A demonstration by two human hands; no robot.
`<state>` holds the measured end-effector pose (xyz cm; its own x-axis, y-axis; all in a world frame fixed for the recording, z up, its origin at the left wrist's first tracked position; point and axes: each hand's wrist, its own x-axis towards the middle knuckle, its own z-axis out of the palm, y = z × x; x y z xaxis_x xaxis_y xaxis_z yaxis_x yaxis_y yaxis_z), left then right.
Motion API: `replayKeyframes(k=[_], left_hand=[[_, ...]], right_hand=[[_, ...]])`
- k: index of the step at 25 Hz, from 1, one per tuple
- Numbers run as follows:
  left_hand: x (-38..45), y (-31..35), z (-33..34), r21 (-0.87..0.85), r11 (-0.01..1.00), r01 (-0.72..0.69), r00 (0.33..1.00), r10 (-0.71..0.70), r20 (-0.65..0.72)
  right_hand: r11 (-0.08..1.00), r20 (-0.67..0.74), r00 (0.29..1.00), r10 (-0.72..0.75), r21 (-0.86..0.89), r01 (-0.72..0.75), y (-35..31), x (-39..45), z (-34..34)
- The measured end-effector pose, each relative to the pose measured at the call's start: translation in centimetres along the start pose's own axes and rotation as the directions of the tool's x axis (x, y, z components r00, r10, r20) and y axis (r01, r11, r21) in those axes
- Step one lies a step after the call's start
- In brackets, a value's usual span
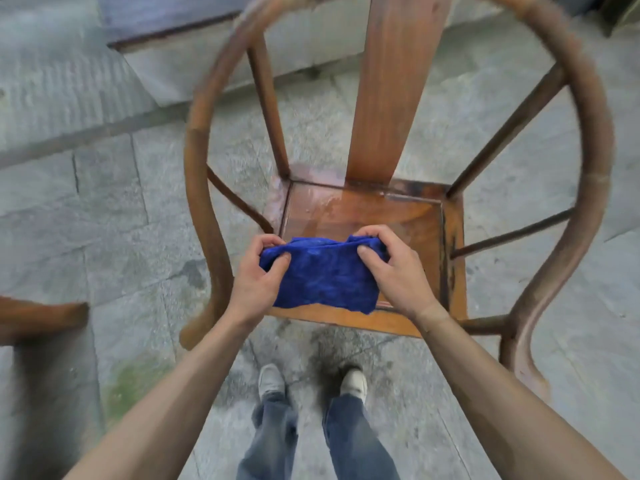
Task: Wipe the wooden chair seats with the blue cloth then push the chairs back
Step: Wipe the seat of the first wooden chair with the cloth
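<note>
My left hand and right hand pinch the folded blue cloth with curled fingers, above the front edge of the wooden chair seat. The seat glistens wet; a bunched cloth could leave streaks.

The chair seat was polished brown wood, glossy and wet-looking. The blue cloth looked soft and fuzzy. The floor was rough grey stone.

Both arms reach forward; left hand and right hand curled, pinching.
</note>
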<state>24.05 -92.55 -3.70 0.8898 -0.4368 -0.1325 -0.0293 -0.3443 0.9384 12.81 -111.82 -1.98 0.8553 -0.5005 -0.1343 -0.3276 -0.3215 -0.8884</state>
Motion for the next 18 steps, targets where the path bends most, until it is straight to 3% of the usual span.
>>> replayKeyframes(k=[6,12,15,17,18], left_hand=[[3.3,-15.7,4.5,0.022,0.985,0.170,0.984,-0.169,-0.050],[7.3,-26.1,8.5,0.139,0.966,0.218,0.975,-0.207,-0.085],[7.5,-27.7,9.1,0.401,0.897,0.184,0.979,-0.131,-0.157],[6.7,-27.8,9.6,0.666,0.740,0.092,0.989,0.013,-0.150],[6.1,-27.7,10.3,0.742,0.670,-0.021,0.992,0.107,-0.068]], right_hand=[[0.990,0.075,0.987,0.143,-0.023,-0.142,14.3,4.0,8.7],[0.964,0.094,0.973,0.212,-0.180,-0.193,24.4,7.5,14.4],[0.917,0.037,0.991,0.128,-0.386,-0.104,26.6,8.4,15.2],[0.842,-0.027,0.998,0.063,-0.536,-0.068,27.4,8.0,15.2],[0.801,-0.085,0.996,0.031,-0.594,-0.076,27.8,7.7,15.0]])
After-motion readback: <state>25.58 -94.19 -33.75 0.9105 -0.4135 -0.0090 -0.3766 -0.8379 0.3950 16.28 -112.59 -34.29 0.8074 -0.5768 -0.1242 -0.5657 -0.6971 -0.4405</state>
